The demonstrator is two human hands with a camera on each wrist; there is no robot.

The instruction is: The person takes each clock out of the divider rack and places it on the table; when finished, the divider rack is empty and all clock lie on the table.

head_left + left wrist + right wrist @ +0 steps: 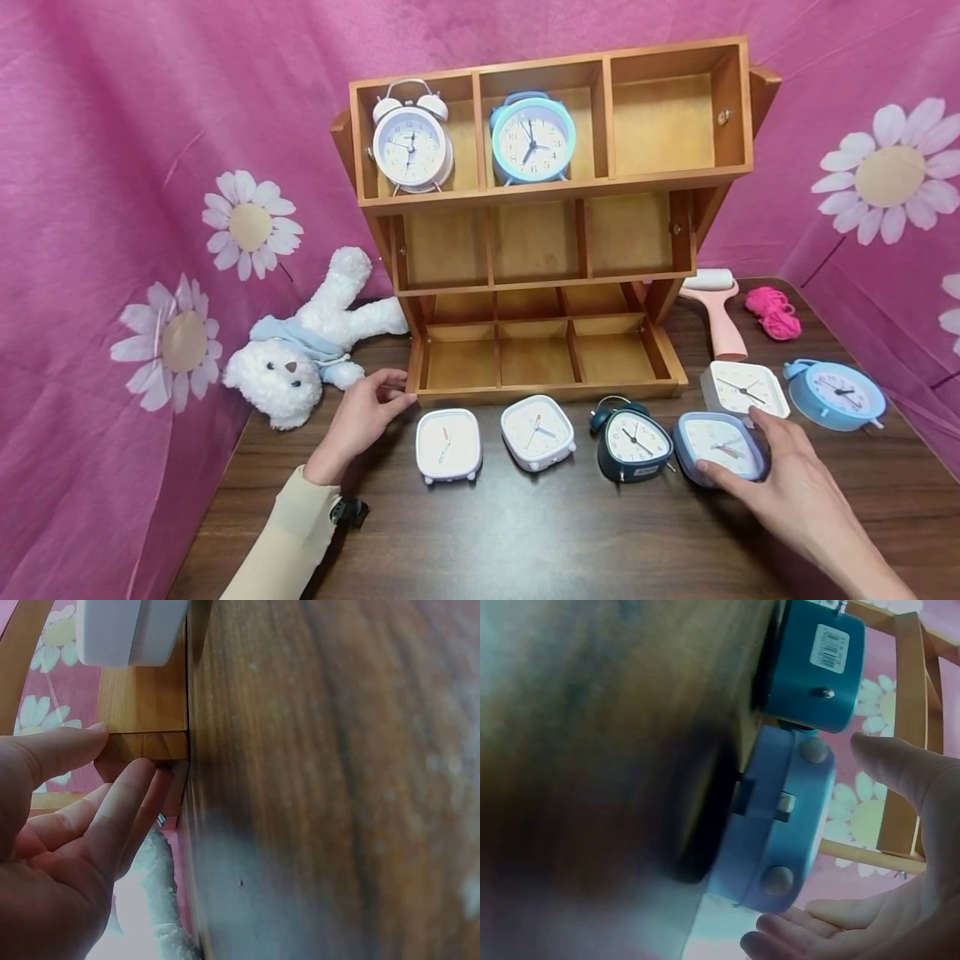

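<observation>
My left hand point(360, 421) rests at the front left corner of the wooden shelf point(540, 390); in the left wrist view its thumb and fairly straight fingers touch the corner. On the right, my right hand point(791, 471) spreads its thumb and fingers around a blue square alarm clock point(720, 446), which stands on the table. The right wrist view shows a gap between the thumb and this clock. To its left are a dark green triangular clock point(634, 442), a white clock point(537, 432) and another white square clock point(448, 444).
The shelf's top row holds a white twin-bell clock point(411, 148) and a light blue clock point(533, 137). Behind the right hand are a white square clock point(744, 389) and a blue round clock point(836, 393). A lint roller point(720, 317), pink yarn point(772, 313) and teddy bear point(285, 371) lie around the shelf.
</observation>
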